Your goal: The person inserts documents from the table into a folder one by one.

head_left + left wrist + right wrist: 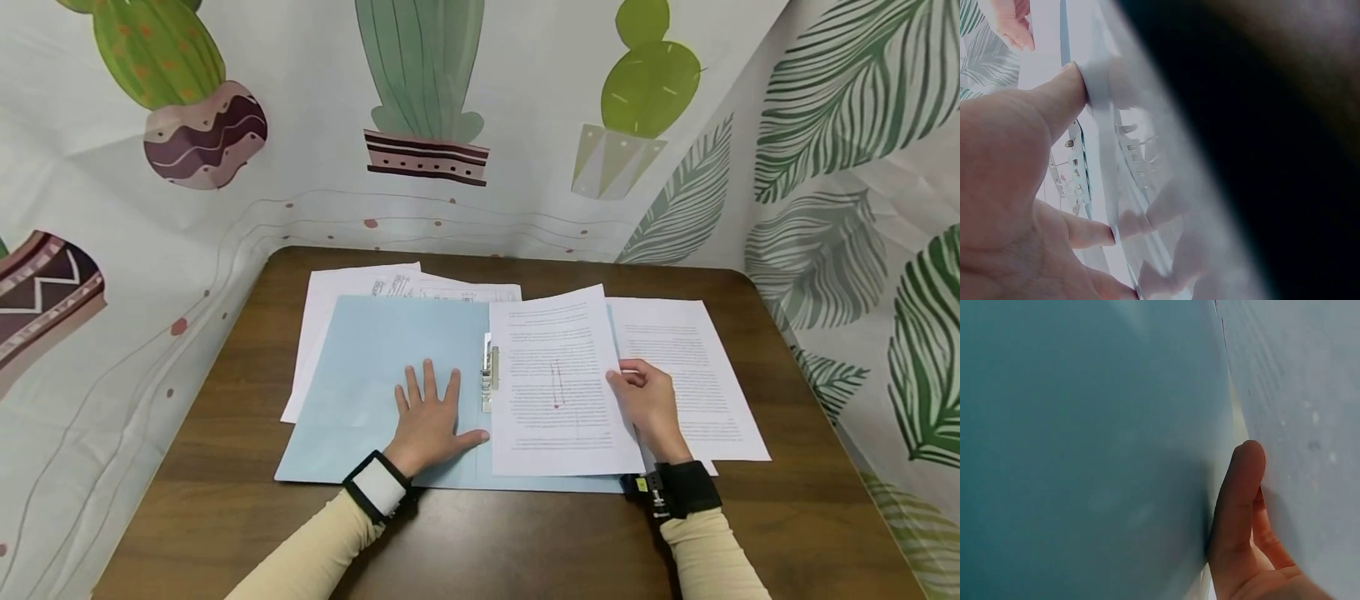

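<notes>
A person's left hand (429,423) lies on the left side of an open blue folder (405,337) on a table (517,546), fingers spread; the right hand's (651,408) fingers pinch the right edge of a printed sheet (536,392) over the folder's right side.

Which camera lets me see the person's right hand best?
The head view: the whole right hand shows there, at the edge of a printed page. The right wrist view shows its thumb and part of the fingers up close, but cuts off the rest. The left wrist view has just a piece, in the top-left corner.
</notes>
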{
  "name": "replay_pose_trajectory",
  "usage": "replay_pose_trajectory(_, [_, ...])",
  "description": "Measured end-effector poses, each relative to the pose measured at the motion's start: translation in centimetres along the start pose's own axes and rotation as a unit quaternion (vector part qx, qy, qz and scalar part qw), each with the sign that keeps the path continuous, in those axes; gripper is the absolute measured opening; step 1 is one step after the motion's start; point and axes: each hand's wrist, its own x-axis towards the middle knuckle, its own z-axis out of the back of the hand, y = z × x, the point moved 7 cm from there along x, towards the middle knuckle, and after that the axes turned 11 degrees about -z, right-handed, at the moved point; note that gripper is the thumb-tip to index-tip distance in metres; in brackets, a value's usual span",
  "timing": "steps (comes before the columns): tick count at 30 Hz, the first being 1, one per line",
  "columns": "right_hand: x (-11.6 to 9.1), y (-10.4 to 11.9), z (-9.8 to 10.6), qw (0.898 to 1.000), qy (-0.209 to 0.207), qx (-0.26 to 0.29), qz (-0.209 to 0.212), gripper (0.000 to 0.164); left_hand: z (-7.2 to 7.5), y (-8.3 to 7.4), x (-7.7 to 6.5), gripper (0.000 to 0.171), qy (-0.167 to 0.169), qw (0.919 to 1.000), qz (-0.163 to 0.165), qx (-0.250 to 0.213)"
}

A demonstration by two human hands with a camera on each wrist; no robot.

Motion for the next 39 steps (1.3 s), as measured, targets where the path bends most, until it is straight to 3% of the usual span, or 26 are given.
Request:
replay_pose_trajectory(12, [-0.4, 0.3, 0.1, 0.997, -0.004, -0.066, 0.025, 0.033, 0.0, -0.1, 0.1, 0.108, 0.004, 1.0, 0.0, 0.005])
replay_pose_trajectory(19, [-0.4, 1.2, -0.2, 0.987, -0.016, -0.143, 0.071, 0.037, -0.1, -0.1, 0.1, 0.108, 0.005, 1.0, 0.003, 0.002])
replay_pose_trajectory(24, [-0.5, 1.5, -0.4, 0.979, -0.019, -0.187, 0.081, 0.046, -0.1, 0.0, 0.2, 0.108, 0.005, 1.0, 0.003, 0.001])
replay_pose_trajectory(32, [-1.3, 2.1, -0.5, 0.971, -0.019, -0.216, 0.1, 0.052, -0.3, 0.2, 0.3, 0.108, 0.008, 0.9999, 0.004, 0.005])
replay_pose_trajectory(39, [-2.4, 2.6, -0.9, 0.963, 0.011, -0.238, 0.126, 0.048, -0.2, 0.2, 0.3, 0.109, 0.01, 0.9999, 0.001, 0.007])
